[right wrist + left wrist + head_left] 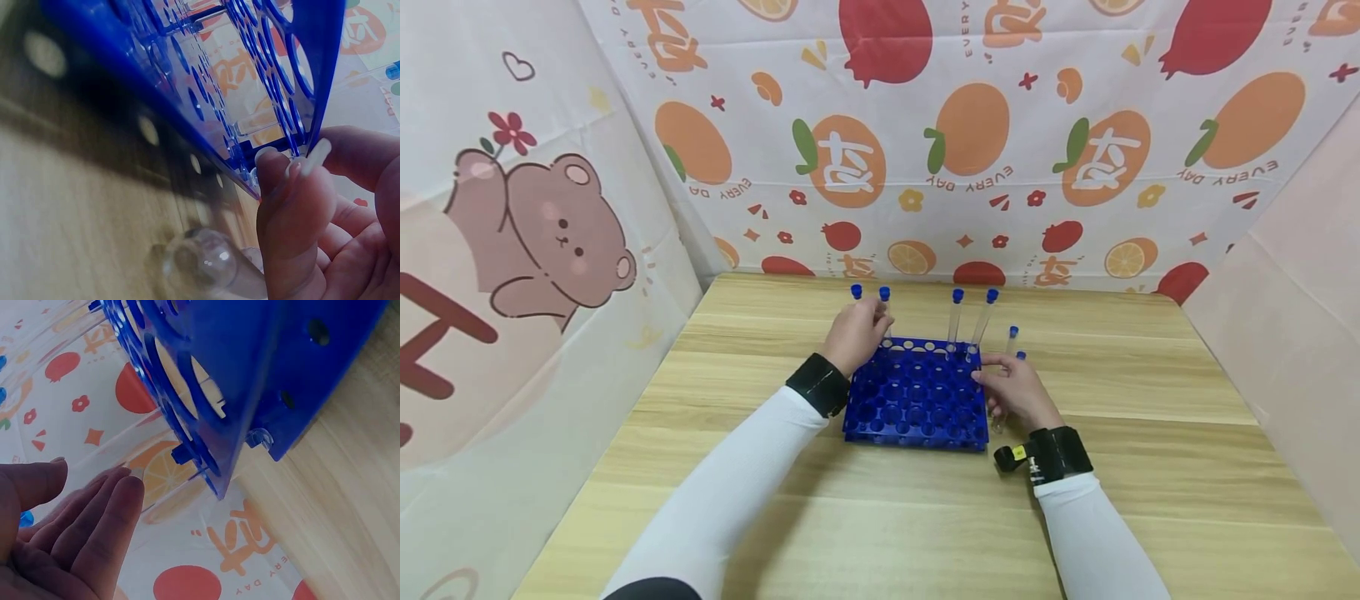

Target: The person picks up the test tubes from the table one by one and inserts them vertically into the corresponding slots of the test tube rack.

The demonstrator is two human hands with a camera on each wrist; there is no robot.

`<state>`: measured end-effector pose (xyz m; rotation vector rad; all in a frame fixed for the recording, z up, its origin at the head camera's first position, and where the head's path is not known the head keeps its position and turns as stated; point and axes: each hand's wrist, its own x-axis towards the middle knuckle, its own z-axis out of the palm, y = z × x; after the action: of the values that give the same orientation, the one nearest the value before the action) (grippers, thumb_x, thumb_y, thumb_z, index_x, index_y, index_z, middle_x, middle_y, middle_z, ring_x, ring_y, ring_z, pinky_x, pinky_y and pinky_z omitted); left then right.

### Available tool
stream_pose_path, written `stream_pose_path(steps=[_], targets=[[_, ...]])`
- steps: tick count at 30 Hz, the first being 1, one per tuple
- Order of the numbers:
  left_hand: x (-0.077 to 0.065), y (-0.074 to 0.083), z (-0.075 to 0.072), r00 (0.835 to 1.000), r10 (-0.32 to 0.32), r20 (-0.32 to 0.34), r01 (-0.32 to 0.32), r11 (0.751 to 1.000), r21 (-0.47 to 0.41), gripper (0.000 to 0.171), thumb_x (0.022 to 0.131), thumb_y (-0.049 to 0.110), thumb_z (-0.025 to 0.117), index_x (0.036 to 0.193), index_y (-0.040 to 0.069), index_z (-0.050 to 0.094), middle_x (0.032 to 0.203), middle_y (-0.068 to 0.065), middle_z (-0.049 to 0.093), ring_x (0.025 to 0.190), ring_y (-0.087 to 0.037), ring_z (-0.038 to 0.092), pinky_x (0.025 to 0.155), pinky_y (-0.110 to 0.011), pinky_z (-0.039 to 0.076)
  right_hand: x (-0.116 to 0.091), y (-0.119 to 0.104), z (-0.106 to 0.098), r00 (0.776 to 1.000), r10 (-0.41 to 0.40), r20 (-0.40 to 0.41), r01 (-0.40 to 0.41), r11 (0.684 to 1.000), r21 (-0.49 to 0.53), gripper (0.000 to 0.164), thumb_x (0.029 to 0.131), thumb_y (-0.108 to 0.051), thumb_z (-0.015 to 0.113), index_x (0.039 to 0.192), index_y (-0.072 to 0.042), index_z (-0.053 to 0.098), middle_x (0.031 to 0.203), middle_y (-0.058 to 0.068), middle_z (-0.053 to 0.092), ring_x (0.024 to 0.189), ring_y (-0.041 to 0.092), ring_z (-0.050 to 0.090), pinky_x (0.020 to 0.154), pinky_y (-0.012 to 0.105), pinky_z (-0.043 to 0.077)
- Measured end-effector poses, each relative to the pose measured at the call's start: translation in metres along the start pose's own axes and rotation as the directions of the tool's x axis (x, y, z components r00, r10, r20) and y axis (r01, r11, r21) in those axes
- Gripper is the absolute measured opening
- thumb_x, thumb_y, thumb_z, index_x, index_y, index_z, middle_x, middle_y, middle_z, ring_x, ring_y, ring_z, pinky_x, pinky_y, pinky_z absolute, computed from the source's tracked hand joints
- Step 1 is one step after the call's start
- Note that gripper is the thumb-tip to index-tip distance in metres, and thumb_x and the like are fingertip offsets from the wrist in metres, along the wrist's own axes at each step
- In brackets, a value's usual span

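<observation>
A blue test tube rack (917,392) sits on the table, with several clear test tubes with blue caps in its back row. Two capped tubes stand at the back left, and one of these test tubes (885,293) is right beside the fingers of my left hand (856,333). In the left wrist view, the fingers (103,531) are extended along that tube and the thumb is apart from them. My right hand (1017,392) grips the rack's right side near the back corner, thumb (306,200) against the edge. Two more tubes (955,321) lean at the back right.
Two capped test tubes (1012,333) lie right of the rack, partly hidden by my right hand. One rounded tube bottom (206,262) shows on the wooden table (925,517). A fruit-patterned cloth (970,192) hangs behind the table; a bear-printed cloth (565,233) hangs at the left.
</observation>
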<state>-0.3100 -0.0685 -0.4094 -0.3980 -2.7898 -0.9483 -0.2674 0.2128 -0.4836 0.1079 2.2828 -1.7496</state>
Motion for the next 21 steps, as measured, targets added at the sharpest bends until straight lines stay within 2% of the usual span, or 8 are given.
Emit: stream_pose_path(steps=[3, 7, 10, 13, 16, 21], targets=[[-0.0006, 0.0016, 0.0012, 1.0, -0.01, -0.014, 0.01, 1.0, 0.013, 0.023, 0.098, 0.022, 0.062, 0.11, 0.003, 0.07, 0.095, -0.008, 0.072, 0.072, -0.017, 0.063, 0.065, -0.029, 0.055, 0.0, 0.0001, -0.0003, 1.0, 0.006, 0.005, -0.006, 1.0, 0.001, 0.045, 0.093, -0.028, 0.069, 0.133, -0.014, 0.055, 0.069, 0.001, 0.057, 0.05, 0.013, 0.053, 0.045, 0.025, 0.05], [-0.002, 0.0028, 0.0022, 1.0, -0.007, -0.028, 0.007, 1.0, 0.016, 0.02, 0.098, 0.023, 0.063, 0.1, 0.006, 0.073, 0.082, -0.005, 0.068, 0.061, -0.016, 0.057, 0.054, -0.026, 0.046, 0.0005, 0.0006, -0.0008, 1.0, 0.005, 0.008, -0.005, 1.0, 0.001, 0.045, 0.093, -0.027, 0.069, 0.133, -0.014, 0.055, 0.068, 0.0, 0.057, 0.05, 0.013, 0.053, 0.045, 0.025, 0.049], [-0.0026, 0.0028, 0.0026, 0.999, -0.004, -0.035, 0.005, 1.0, 0.023, 0.02, 0.097, 0.023, 0.063, 0.098, 0.006, 0.073, 0.085, -0.006, 0.071, 0.064, -0.015, 0.06, 0.057, -0.025, 0.05, 0.0011, 0.0009, -0.0009, 1.0, 0.0, 0.007, 0.0, 1.0, 0.003, 0.045, 0.093, -0.027, 0.069, 0.133, -0.014, 0.055, 0.068, 0.0, 0.057, 0.049, 0.013, 0.053, 0.045, 0.025, 0.049], [-0.0027, 0.0026, 0.0028, 0.999, -0.011, -0.036, 0.012, 1.0, 0.028, 0.021, 0.097, 0.024, 0.064, 0.1, 0.005, 0.072, 0.094, -0.009, 0.074, 0.074, -0.016, 0.068, 0.066, -0.028, 0.057, 0.0014, 0.0011, -0.0012, 1.0, -0.005, 0.008, 0.005, 1.0, 0.005, 0.045, 0.093, -0.027, 0.069, 0.133, -0.013, 0.055, 0.068, 0.0, 0.057, 0.049, 0.013, 0.053, 0.045, 0.025, 0.049], [-0.0025, 0.0018, 0.003, 0.999, -0.02, -0.032, 0.02, 0.999, 0.028, 0.021, 0.097, 0.024, 0.064, 0.101, 0.004, 0.071, 0.098, -0.011, 0.074, 0.085, -0.02, 0.072, 0.072, -0.032, 0.059, 0.0013, 0.0012, -0.0015, 1.0, -0.007, 0.009, 0.007, 1.0, 0.005, 0.045, 0.093, -0.027, 0.069, 0.133, -0.013, 0.055, 0.067, 0.0, 0.057, 0.049, 0.013, 0.053, 0.045, 0.025, 0.049], [-0.003, 0.0012, 0.0028, 0.999, -0.028, -0.024, 0.029, 0.999, 0.031, 0.023, 0.097, 0.024, 0.064, 0.104, 0.003, 0.071, 0.099, -0.011, 0.075, 0.087, -0.021, 0.073, 0.072, -0.032, 0.059, 0.0008, 0.0008, -0.0013, 1.0, -0.004, 0.011, 0.004, 1.0, 0.003, 0.045, 0.093, -0.027, 0.069, 0.133, -0.013, 0.055, 0.067, 0.0, 0.057, 0.049, 0.013, 0.053, 0.045, 0.025, 0.049]])
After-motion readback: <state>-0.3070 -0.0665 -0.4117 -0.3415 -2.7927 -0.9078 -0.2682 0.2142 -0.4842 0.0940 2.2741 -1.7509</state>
